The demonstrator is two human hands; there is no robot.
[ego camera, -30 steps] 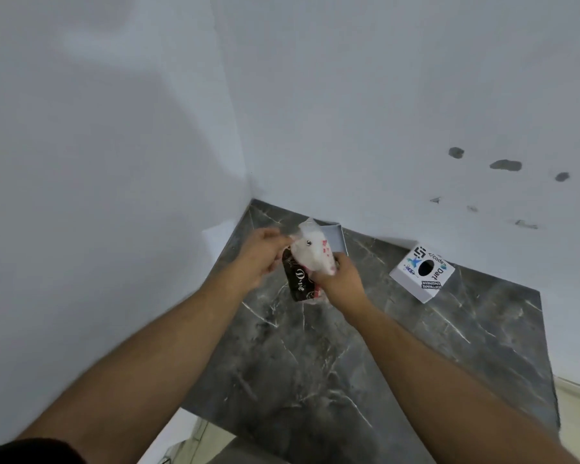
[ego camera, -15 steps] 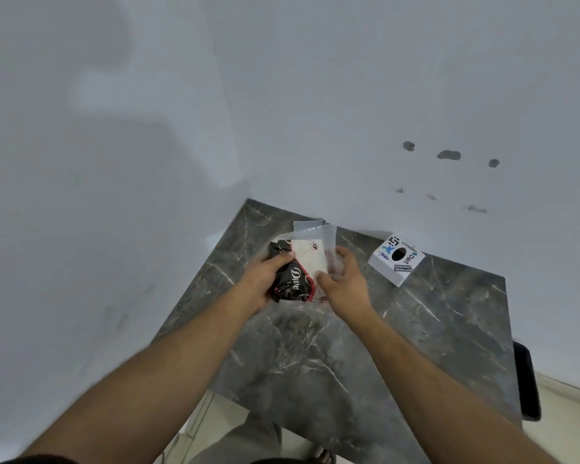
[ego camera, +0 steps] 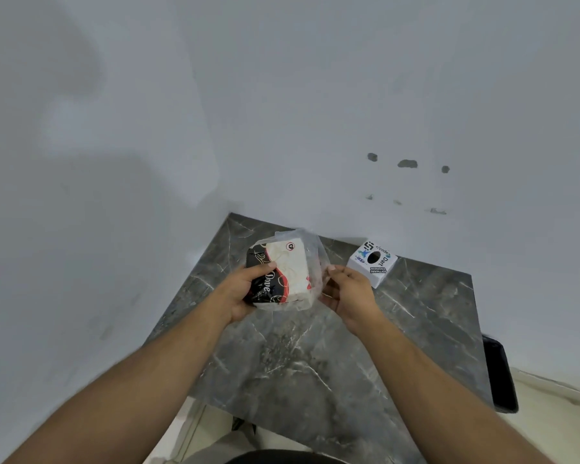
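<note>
While the left grip (ego camera: 240,289) holds the Dove pack (ego camera: 288,272) over the far part of the bench (ego camera: 315,363), thumb across its dark printed face and fingers curled beneath, I read the pack as light and boxy, with faces firm enough to take a moderate squeeze. A clear plastic bag (ego camera: 315,249) wraps around it, showing past the top and the right side. The right grip (ego camera: 350,293) pinches that film at its right edge between thumb and fingertips. I cannot tell whether the left thumb lies on the film or directly on the print.

In my judgement the bag is the awkward part: thin, limp and slick, it will likely crumple or slide over the pack rather than carry any load. If I pull on the film alone, the pack may slip out through the open end, and I cannot make out which end that is. I would take the weight through the pack itself, thumb on top and fingers under, as the left grip does now, and use the film only for steering or peeling. The corners may dent if pressed hard.

Just right of the right grip, a white cube box (ego camera: 372,262) with stickers and a round black hole sits on the bench, apart from the pack, so any swing to the right needs care
</note>
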